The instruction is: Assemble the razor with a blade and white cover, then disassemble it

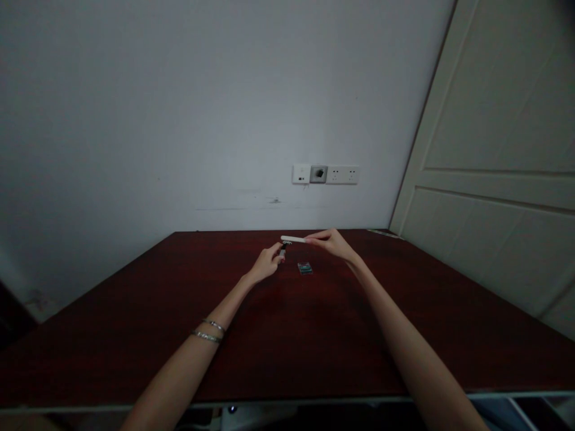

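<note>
My left hand [266, 263] is closed around a small grey-and-black handled tool [283, 251], held upright above the table; its exact kind is too small to make out. From the other side, my right hand [330, 242] pinches a slim white brush-like stick [294, 239], which lies nearly level. Its rounded left end sits over the top of the dark tool, and the two appear to touch. Just below and between the hands, a small clear flat packet [305, 268] with a greenish-dark inside lies on the table.
A dark red-brown wooden table [179, 335] spreads beneath both arms, its front edge close to me. Behind it rises a pale wall with a row of sockets [342, 174]. A light panelled door [498, 173] stands at the right. Items partly show under the table's front edge.
</note>
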`<state>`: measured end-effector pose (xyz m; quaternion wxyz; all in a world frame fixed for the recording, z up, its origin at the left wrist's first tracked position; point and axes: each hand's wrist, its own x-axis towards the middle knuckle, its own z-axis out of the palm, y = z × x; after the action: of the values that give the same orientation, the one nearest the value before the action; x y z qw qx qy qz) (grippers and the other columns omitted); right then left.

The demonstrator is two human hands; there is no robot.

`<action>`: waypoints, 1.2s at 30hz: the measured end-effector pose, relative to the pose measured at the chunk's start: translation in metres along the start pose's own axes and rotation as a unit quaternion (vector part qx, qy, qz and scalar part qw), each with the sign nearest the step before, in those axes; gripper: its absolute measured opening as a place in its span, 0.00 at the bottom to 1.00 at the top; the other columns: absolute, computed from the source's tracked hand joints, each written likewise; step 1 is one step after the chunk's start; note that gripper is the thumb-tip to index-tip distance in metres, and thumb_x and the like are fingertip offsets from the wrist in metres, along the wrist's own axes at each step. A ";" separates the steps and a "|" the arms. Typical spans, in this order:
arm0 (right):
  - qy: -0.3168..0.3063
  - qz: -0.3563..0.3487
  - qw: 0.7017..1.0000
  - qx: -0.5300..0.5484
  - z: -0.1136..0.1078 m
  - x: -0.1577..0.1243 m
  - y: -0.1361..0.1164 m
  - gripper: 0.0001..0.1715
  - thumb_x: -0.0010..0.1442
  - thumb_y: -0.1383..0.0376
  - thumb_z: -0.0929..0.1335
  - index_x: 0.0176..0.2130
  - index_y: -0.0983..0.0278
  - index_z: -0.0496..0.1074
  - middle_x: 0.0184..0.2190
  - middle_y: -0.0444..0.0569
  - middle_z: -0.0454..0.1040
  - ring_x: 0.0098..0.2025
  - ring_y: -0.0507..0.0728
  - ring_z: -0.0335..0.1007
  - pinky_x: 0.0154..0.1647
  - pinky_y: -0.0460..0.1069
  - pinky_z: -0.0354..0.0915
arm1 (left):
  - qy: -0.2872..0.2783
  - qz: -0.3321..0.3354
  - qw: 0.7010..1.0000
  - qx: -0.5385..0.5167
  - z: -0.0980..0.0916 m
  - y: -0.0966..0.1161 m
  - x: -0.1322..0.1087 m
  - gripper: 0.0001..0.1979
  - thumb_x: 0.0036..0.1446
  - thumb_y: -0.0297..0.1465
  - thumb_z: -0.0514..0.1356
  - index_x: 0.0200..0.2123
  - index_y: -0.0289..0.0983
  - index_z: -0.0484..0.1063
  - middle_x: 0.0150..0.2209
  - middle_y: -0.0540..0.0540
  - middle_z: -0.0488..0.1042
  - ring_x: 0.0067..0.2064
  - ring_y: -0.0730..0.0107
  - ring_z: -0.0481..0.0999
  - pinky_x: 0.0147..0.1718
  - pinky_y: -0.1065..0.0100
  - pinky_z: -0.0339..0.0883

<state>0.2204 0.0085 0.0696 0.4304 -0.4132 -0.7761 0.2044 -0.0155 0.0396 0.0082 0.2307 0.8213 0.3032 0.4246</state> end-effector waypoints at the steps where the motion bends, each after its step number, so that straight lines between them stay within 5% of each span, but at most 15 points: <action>1: -0.003 0.000 1.000 0.004 0.001 0.000 0.001 0.23 0.49 0.51 0.68 0.35 0.67 0.79 0.22 0.47 0.74 0.24 0.52 0.64 0.26 0.46 0.58 | 0.003 -0.001 1.000 0.000 0.000 0.000 0.000 0.07 0.50 0.23 0.52 0.32 0.35 0.66 0.26 0.51 0.69 0.29 0.75 0.68 0.31 0.74 0.61; 16: 0.009 0.008 1.000 -0.006 -0.002 -0.005 0.000 0.24 0.49 0.51 0.68 0.36 0.67 0.78 0.24 0.47 0.76 0.27 0.53 0.67 0.28 0.46 0.59 | 0.009 -0.006 1.000 0.001 -0.001 0.000 0.002 0.07 0.50 0.24 0.52 0.33 0.36 0.66 0.26 0.51 0.70 0.29 0.74 0.70 0.31 0.73 0.62; 27: 0.107 -0.036 0.991 -0.069 0.012 0.001 0.003 0.16 0.52 0.54 0.68 0.38 0.58 0.78 0.38 0.49 0.78 0.38 0.60 0.73 0.37 0.50 0.65 | 0.018 -0.073 0.982 -0.171 0.013 0.001 0.002 0.05 0.50 0.25 0.53 0.33 0.34 0.61 0.24 0.53 0.67 0.22 0.77 0.71 0.23 0.74 0.65; 36: 0.136 -0.016 0.989 -0.062 0.011 -0.004 0.019 0.18 0.52 0.53 0.67 0.37 0.61 0.78 0.35 0.49 0.78 0.35 0.58 0.73 0.36 0.49 0.66 | 0.012 -0.088 0.975 -0.203 0.014 0.003 0.002 0.05 0.49 0.24 0.54 0.32 0.33 0.61 0.23 0.53 0.68 0.21 0.77 0.72 0.21 0.74 0.66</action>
<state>0.2215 0.0169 0.0491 0.5087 -0.4508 -0.7279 0.0909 -0.0017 0.0373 0.0034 0.4251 0.7225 0.2848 0.4650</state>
